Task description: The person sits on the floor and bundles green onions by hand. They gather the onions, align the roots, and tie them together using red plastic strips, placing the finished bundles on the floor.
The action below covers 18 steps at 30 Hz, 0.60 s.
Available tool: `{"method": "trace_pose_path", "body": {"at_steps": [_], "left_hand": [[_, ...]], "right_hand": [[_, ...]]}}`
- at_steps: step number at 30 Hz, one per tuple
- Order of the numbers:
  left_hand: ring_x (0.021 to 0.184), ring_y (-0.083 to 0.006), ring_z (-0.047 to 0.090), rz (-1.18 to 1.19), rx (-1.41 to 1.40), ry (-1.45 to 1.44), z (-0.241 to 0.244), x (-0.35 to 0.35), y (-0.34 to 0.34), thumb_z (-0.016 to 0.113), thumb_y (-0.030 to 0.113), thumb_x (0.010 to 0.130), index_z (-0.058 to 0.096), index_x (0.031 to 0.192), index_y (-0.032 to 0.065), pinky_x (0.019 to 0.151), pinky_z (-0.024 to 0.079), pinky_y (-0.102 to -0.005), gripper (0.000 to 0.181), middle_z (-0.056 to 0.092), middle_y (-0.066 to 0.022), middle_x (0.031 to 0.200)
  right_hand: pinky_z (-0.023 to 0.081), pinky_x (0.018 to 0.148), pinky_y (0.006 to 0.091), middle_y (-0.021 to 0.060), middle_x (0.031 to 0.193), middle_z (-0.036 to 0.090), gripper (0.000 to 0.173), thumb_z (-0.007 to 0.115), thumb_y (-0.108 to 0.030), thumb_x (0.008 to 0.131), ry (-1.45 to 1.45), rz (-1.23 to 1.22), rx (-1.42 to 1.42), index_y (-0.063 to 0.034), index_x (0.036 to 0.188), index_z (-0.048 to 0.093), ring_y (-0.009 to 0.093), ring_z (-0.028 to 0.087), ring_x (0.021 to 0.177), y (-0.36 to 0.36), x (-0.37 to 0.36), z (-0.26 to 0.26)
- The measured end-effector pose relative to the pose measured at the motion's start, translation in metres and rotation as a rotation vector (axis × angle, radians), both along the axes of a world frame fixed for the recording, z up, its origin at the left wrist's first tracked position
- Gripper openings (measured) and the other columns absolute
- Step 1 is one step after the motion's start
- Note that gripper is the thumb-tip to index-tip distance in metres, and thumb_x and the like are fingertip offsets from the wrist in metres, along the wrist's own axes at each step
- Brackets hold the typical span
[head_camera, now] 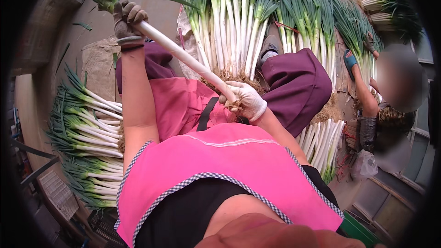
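A long leek-like green onion (179, 53) slants across my lap, its white stalk running from upper left to lower right. My left hand (128, 20), in a soiled glove, grips it just below the green leaves. Near the root end, my right hand (246, 100) in a white knit glove is closed around the stalk, with roots showing past the fingers. Beyond my knees lies a wide row of green onions (234, 31), leaves pointing away and brown roots (253, 82) towards me.
More green onions (100, 131) are piled at my left, and others (322, 144) lie by my right hip. A person (367, 100) sits at the right, one hand on green onions. A plastic bag (364, 165) rests near them. A crate (60, 193) stands lower left.
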<state>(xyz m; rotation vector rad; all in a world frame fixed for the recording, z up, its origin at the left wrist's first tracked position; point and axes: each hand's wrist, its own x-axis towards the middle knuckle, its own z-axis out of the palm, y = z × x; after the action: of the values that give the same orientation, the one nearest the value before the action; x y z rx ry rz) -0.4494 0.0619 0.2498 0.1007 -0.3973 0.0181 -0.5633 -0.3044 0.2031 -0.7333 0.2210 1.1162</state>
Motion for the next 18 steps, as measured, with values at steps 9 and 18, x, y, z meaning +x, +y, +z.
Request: {"method": "trace_pose_path", "body": {"at_steps": [9,18], "left_hand": [[0.047,-0.0084,0.035,-0.04,0.04,0.071,0.008,0.005,-0.018,0.05,0.025,0.093,0.054,0.087,0.0001,0.044,0.03,-0.0231,0.026,0.034,0.003,0.057],[0.046,-0.0076,0.032,0.026,0.255,0.133,-0.001,0.005,0.012,0.049,0.023,0.093,0.048,0.078,0.0089,0.047,0.031,-0.0235,0.021,0.032,0.0046,0.055]], "right_hand": [[0.047,0.055,0.0224,0.0059,0.08,0.063,0.033,0.067,-0.018,0.079,-0.468,0.26,-0.162,0.0034,0.104,0.061,0.009,0.057,0.062,-0.009,-0.013,-0.009],[0.049,0.073,0.0378,0.0144,0.091,0.065,0.029,0.057,-0.034,0.083,-1.467,0.128,-1.204,-0.0088,0.091,0.068,0.028,0.064,0.086,-0.042,0.019,-0.004]]}}
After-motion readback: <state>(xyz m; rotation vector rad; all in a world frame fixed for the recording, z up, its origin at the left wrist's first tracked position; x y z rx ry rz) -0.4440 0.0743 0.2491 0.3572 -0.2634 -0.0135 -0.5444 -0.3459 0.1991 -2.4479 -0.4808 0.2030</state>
